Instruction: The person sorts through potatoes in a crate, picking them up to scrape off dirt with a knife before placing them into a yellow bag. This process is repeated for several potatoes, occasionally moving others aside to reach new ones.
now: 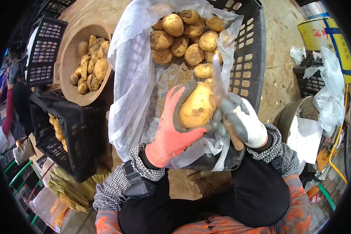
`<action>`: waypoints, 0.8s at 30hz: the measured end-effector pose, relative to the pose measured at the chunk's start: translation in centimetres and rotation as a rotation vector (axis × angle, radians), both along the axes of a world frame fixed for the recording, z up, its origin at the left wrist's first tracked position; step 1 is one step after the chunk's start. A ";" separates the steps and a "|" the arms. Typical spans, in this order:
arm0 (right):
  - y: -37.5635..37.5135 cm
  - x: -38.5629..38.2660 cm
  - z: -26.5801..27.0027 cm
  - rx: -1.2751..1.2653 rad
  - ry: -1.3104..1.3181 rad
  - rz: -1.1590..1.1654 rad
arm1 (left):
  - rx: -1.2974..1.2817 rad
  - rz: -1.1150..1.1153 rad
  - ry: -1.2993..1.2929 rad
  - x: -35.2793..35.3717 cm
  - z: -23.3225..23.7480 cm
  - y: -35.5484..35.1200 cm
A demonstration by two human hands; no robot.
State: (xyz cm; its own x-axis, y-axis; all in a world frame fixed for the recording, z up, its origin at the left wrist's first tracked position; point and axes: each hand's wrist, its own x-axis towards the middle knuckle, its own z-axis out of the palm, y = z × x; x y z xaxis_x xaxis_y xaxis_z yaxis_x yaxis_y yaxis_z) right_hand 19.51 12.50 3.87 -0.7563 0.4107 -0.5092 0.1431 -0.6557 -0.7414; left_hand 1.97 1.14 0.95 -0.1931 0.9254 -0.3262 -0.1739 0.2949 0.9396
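A large pale potato (197,106) with brown dirt patches sits in my left hand (168,128), which wears a coral glove with grey palm. Its fingers and thumb curve around the potato's left and lower sides. My right hand (241,117), in a white and grey glove, grips a knife (234,133) with a brown handle. The blade points upward, smeared by motion, close along the potato's right side. Both hands are over a black plastic crate (247,58) lined with thin white sheeting (130,74). Several potatoes (194,54) are heaped at the crate's far end.
On the left, a round brown basin (68,84) holds several potatoes, and a black-lined crate (80,128) below it has more. Another black crate (46,50) stands beyond. To the right are a yellow box (314,35), plastic bags (331,89) and a large round pot (286,117). A person's arm (7,105) shows far left.
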 end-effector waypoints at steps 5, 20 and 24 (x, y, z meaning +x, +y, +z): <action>0.0 -0.3 -0.2 -0.040 -0.052 -0.016 | 0.187 -0.053 0.280 -0.3 -0.5 0.1; 0.5 -0.2 -0.4 0.243 -0.077 0.170 | 0.177 -0.009 0.403 0.1 -0.1 0.1; 0.7 -0.1 -0.2 0.269 -0.066 0.239 | 0.058 -0.047 0.482 -0.2 0.5 0.1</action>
